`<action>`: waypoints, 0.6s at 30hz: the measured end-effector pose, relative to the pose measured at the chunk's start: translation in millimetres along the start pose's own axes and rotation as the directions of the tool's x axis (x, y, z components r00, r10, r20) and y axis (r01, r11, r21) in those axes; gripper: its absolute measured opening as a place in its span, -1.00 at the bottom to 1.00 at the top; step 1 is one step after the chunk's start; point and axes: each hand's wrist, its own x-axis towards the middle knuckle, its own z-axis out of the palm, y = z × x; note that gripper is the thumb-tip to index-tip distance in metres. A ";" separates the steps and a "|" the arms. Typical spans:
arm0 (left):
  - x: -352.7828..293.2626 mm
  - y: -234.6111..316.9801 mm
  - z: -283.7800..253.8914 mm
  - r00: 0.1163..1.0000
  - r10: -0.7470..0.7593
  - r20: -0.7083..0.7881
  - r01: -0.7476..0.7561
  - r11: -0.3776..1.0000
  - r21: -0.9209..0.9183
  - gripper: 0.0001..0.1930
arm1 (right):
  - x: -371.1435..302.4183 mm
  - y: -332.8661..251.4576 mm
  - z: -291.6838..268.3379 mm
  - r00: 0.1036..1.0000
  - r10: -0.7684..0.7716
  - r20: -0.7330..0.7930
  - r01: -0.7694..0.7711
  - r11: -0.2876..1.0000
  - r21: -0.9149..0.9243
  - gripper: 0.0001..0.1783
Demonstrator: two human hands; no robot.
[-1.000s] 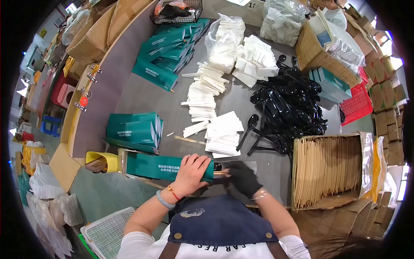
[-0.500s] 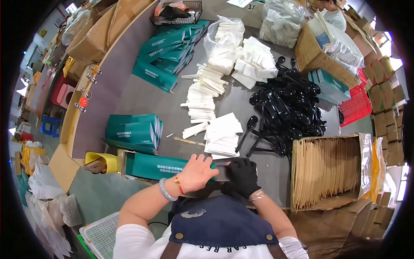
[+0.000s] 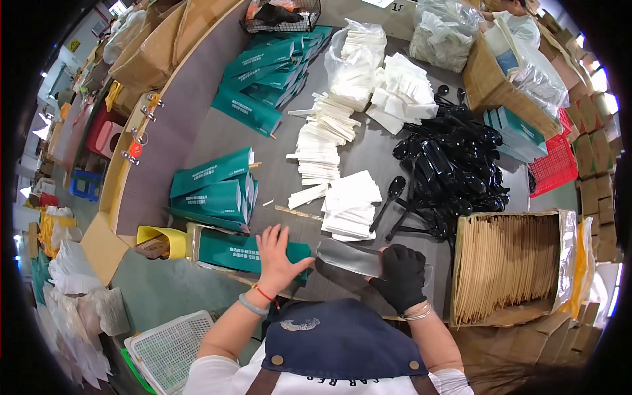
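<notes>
My left hand [image 3: 275, 260], bare, with a bangle and a red cord at the wrist, is open with fingers spread over the right part of a stack of green paper sleeves [image 3: 220, 249] in an open-ended box. My right hand [image 3: 403, 276] wears a black glove. Its fingers are closed on the right part of a flat, translucent grey plastic strip [image 3: 349, 257] lying along the table's near edge. To the left, a pile of green sleeves [image 3: 210, 201] has one on top with a thin wooden stick poking out. White paper packets [image 3: 351, 205] lie just beyond my hands.
A heap of black plastic spoons [image 3: 454, 164] lies right of centre. At the near right stands a carton of wooden sticks [image 3: 507, 263]. More green sleeves [image 3: 247, 108] and a wire basket [image 3: 280, 20] are at the far left. A yellow container [image 3: 174, 243] sits by the left edge.
My left hand has moved left and spread its fingers. My right hand has moved right, with more of the plastic strip showing. A sleeve with a stick now tops the left pile.
</notes>
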 end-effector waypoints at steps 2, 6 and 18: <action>-4.2 -8.4 7.4 0.997 -0.079 0.006 0.079 0.985 -0.156 -0.08 | -0.4 -4.2 -2.2 1.000 -0.024 0.018 0.024 0.999 -0.039 -0.32; -4.5 -13.9 6.9 0.994 -0.088 0.056 0.099 0.970 -0.221 -0.06 | 3.2 -7.2 1.8 0.993 -0.069 0.097 0.068 0.998 0.005 -0.32; 62.0 -13.6 -6.3 0.989 0.088 -0.118 -0.121 0.945 -0.303 -0.60 | 16.1 -7.0 36.2 0.964 -0.048 -0.262 0.129 0.944 0.304 -0.36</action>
